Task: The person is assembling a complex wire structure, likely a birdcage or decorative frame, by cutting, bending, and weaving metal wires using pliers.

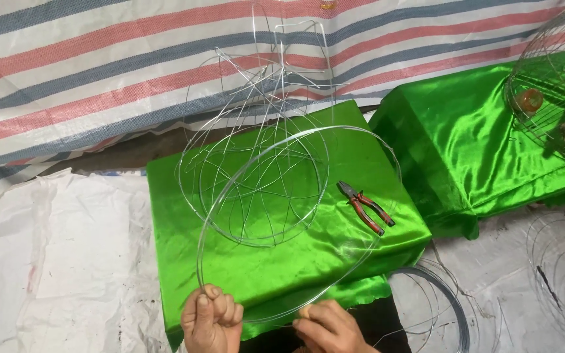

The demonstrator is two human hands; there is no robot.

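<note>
Because both hands pinch its near edge, the wire hoop point(299, 222) stands tilted over the green desk point(184, 216), its far rim lifted and leaning away to the right. The left hand point(212, 320) is closed in a fist around the wire; the right hand point(328, 327) grips it just beside, fingers curled. The hoop's long axis runs from the hands up toward the right. Beyond, on the desk, lies a wire frame point(256, 176); right of it, red pliers point(365, 207), jaws pointing away.
</note>
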